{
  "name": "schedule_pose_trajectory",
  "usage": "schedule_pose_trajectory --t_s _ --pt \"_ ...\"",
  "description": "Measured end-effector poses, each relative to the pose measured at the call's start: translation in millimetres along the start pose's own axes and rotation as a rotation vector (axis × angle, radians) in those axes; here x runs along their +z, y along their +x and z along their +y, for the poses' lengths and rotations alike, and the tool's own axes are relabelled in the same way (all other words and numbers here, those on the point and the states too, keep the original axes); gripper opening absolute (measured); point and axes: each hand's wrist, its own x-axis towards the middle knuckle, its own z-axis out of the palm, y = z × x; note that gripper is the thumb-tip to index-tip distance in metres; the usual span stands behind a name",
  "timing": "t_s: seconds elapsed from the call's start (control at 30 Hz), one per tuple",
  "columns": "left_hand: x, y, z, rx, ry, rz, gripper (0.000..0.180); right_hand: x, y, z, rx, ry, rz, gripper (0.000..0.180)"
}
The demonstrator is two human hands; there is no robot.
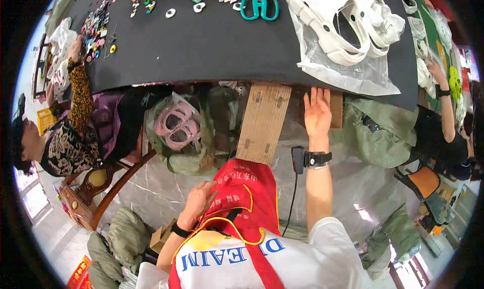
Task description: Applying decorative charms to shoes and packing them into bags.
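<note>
My right hand reaches forward, palm up. Its fingers are stretched out, with the tips at the near edge of the dark table, and nothing shows in the palm. Resting against the red apron on my lap, my left hand has its fingers loosely extended and holds nothing visible. On the table beyond my right hand, a pair of white clogs with small colourful charms lies on a clear plastic bag. Teal-handled scissors lie left of the clogs, their blades not visible.
Small colourful charms are strewn along the table's far side. A wooden bench juts out below the table. Left of it, a sack holds pink clogs; another green sack stands right. People work at both sides.
</note>
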Motion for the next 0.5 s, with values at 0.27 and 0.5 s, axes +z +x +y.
schedule_pose_trajectory --t_s 0.27,0.5 --pt "-16.8 -3.2 1.0 0.049 -0.084 -0.012 0.026 0.2 -0.9 -21.3 0.144 -0.384 0.093 0.057" --pt "-62.3 14.6 -3.7 0.07 -0.012 0.036 0.028 33.0 -11.7 -39.4 0.147 -0.389 0.174 0.067"
